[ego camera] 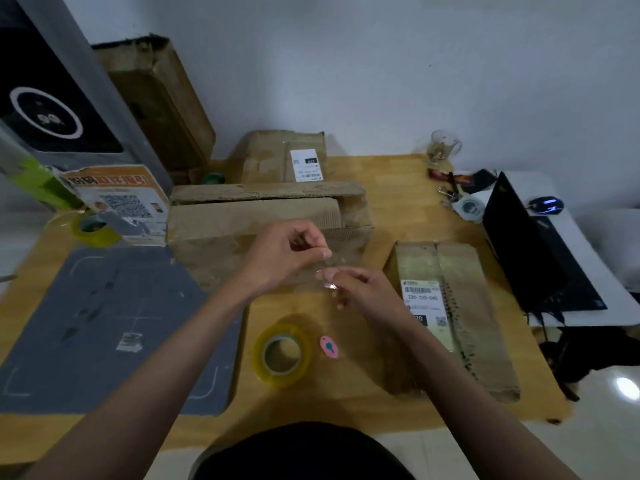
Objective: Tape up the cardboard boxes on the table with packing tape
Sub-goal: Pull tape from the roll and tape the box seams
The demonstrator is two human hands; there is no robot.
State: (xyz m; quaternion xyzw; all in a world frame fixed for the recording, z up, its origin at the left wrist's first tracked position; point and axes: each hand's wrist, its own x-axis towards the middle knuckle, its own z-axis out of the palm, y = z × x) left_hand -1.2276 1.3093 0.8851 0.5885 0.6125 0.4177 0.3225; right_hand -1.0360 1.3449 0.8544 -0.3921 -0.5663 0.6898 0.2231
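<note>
A tape roll (282, 355) lies flat on the tabletop (346, 403) just below both hands. The right hand (363, 289) and left hand (287, 254) each pinch a clear tape strip (329, 271) stretched between them. Beyond them sits an open box (221, 233); right of the right hand lies another box (460, 306).

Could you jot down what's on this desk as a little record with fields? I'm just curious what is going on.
activity: a person holds a clear strip of tape in front of the big open box
left hand: pinches the strip
right hand: pinches the strip
tape roll: flat on the wooden table, near the person
second tape roll: far left
pink tool: beside the near roll
other boxes: labelled box on the right, another box behind
</note>
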